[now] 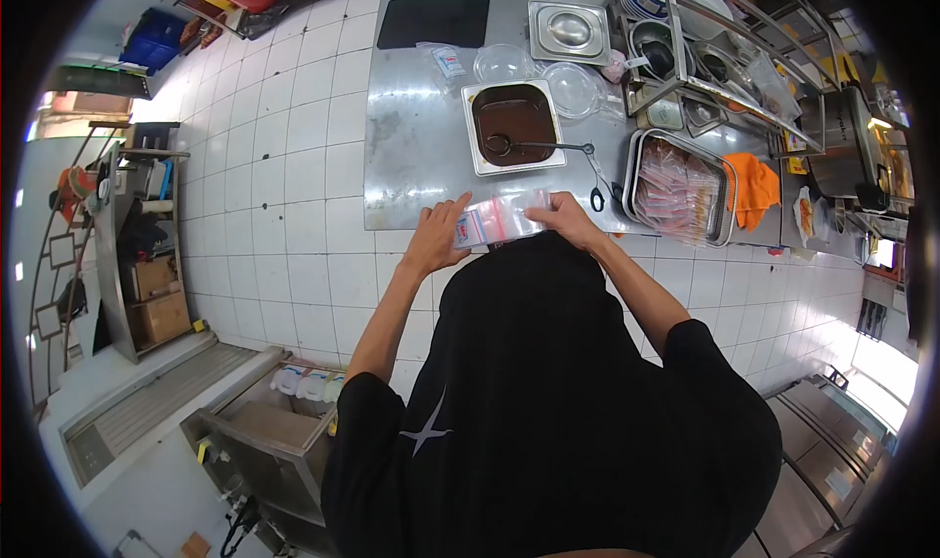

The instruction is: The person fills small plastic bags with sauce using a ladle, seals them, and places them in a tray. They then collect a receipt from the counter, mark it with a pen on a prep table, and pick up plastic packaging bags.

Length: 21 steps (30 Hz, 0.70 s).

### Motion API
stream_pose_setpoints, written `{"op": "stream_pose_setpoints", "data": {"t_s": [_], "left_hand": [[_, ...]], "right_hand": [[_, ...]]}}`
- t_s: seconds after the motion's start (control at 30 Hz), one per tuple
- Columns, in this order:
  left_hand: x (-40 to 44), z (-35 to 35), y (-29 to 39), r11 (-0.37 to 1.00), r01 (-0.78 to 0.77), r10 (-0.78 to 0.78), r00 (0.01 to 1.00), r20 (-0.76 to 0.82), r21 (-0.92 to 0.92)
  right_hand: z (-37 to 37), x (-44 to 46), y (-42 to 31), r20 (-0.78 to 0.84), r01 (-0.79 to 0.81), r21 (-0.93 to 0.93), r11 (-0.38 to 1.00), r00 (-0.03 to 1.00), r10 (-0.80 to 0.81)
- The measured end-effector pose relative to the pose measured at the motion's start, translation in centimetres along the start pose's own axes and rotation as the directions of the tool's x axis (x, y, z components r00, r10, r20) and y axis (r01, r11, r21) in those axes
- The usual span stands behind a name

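Note:
A clear plastic zip bag [501, 219] with red stripes and a blue printed label is stretched between my hands at the table's front edge. My left hand [441, 231] grips its labelled end, and my right hand [565, 219] pinches the other end. Whether it is one bag or a stack I cannot tell. Just beyond stands a steel pan [523, 169] of dark brown sauce [524, 116]. A ladle [548, 148] rests in it, its handle over the right rim. Black-handled scissors [597, 198] lie right of the pan, near my right hand.
Right of the scissors, a steel tray [729, 220] holds many filled packets [676, 186], beside an orange cloth [754, 194]. Behind the pan are clear round lids [571, 90], a lidded steel container [570, 31] and a black board [434, 23]. A metal rack [676, 29] stands at right.

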<state>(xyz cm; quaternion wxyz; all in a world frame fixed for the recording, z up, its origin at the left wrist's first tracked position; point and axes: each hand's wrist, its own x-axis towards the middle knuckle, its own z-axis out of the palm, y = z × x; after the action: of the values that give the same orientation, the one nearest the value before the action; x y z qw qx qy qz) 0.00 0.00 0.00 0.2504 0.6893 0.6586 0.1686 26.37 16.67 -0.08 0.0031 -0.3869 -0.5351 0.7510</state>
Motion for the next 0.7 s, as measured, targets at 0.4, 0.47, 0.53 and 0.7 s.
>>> {"op": "stream_pose_setpoints", "data": {"t_s": [0.4, 0.47, 0.53, 0.7], "left_hand": [[-1.9, 2.3, -9.6, 0.870, 0.491, -0.464, 0.781, -0.417, -0.048], [0.5, 0.4, -9.6, 0.821, 0.551, -0.560, 0.728, -0.397, -0.148], [3.4, -0.5, -8.8, 0.792, 0.573, -0.603, 0.681, -0.414, -0.211], [5.2, -0.7, -7.4, 0.851, 0.524, -0.417, 0.650, -0.635, -0.022]], "right_hand": [[1.2, 2.0, 3.6, -0.140, 0.192, 0.656, 0.730, 0.981, -0.132], [1.5, 2.4, 4.5, -0.115, 0.169, 0.627, 0.760, 0.986, -0.124], [2.2, 2.8, 4.5, -0.067, 0.130, 0.613, 0.779, 0.991, -0.113], [4.9, 5.9, 4.3, -0.011, 0.051, 0.666, 0.745, 0.998, -0.059]]}}
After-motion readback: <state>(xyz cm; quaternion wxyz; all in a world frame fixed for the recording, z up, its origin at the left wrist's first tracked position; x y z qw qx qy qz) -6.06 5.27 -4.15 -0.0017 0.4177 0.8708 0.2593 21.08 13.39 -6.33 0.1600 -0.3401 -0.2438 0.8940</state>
